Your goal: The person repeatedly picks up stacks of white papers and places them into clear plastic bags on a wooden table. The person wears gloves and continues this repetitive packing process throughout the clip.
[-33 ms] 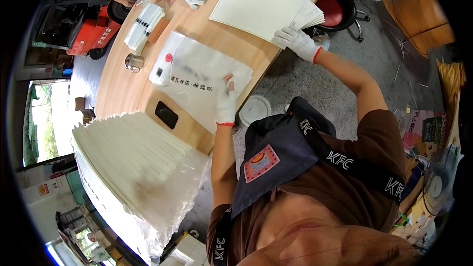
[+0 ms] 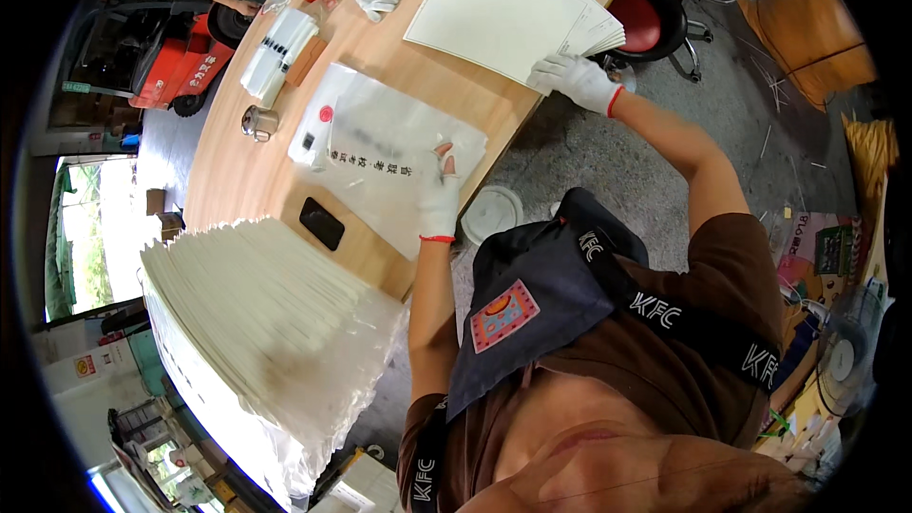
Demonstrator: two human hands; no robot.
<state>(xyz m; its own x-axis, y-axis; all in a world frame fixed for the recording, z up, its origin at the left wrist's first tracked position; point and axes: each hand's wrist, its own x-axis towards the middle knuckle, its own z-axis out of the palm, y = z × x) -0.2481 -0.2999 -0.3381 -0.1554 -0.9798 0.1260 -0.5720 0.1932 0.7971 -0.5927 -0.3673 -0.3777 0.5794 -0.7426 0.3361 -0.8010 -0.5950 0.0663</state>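
My right hand [image 2: 577, 82], in a white glove with a red cuff, has its fingers closed over the near corner of a fanned pile of large cream paper sheets [image 2: 494, 19]. Its thumb is hidden. On the wooden table lies a clear plastic bag [image 2: 389, 123] with dark print and a red round mark. Resting on the near side of this bag is my left hand [image 2: 438, 198], also gloved, its fingers extended with two bare fingertips showing. A black phone [image 2: 321, 223] lies beside the bag.
A tall stack of cream sheets [image 2: 266, 294] in plastic stands at the left. Farther along the table [image 2: 223, 171] are a metal mug [image 2: 258, 122], folded plastic bags [image 2: 277, 52] and spare gloves [image 2: 374, 2]. A red-seated stool [image 2: 635, 19] stands beyond my right hand. Another person sits at the far left.
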